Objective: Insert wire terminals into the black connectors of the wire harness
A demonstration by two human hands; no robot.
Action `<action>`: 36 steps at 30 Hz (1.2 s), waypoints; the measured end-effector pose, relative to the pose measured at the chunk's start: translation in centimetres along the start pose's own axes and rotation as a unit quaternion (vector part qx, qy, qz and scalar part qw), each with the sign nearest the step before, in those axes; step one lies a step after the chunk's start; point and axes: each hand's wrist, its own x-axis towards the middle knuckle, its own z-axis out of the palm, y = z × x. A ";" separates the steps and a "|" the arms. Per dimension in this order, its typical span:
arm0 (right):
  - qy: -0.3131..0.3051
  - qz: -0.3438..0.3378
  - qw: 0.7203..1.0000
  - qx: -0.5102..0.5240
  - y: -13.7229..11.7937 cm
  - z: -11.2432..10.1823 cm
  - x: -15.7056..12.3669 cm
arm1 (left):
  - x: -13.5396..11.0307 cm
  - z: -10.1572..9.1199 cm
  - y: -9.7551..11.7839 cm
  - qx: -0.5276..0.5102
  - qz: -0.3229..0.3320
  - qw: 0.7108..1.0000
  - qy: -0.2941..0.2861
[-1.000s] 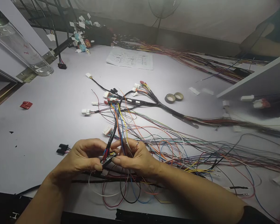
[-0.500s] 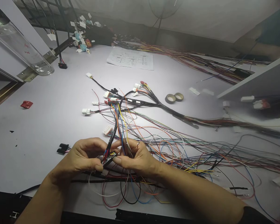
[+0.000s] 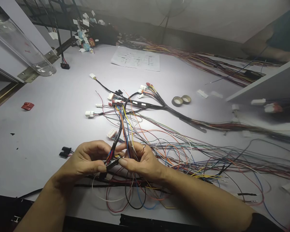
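Observation:
My left hand [image 3: 87, 161] and my right hand [image 3: 141, 161] meet near the front edge of the white table [image 3: 50, 122]. Both pinch a small black connector [image 3: 111, 161] between thumb and fingers. Coloured wires [image 3: 122, 129] rise from that connector to a wire harness [image 3: 145, 104] with white and red plugs. My right hand's fingers also close round a few of these wires. Loose wire loops [image 3: 132, 196] hang below my hands.
Two tape rolls [image 3: 181, 100] lie mid-table, a paper sheet [image 3: 135, 58] further back. A red part [image 3: 27, 105] and a black plug [image 3: 65, 151] sit left. A clear tube [image 3: 21, 45] leans at far left. Long wire bundles [image 3: 232, 154] spread right. Another person's arm [image 3: 275, 42] is at top right.
The view has shifted slightly; my hands and the connector sit a little higher in the frame. Both grips are unchanged.

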 end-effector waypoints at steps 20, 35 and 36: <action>0.020 0.013 0.998 0.054 -0.1 0.1 0.2 | -0.1 0.1 -0.3 -0.074 -0.056 0.995 -0.026; 0.029 0.021 0.999 0.031 0.2 -0.1 0.1 | -0.5 -0.5 -0.8 -0.086 -0.113 0.990 -0.015; 0.032 0.023 0.999 0.029 0.2 -0.1 0.2 | -0.5 -0.5 -0.8 -0.087 -0.101 0.991 -0.019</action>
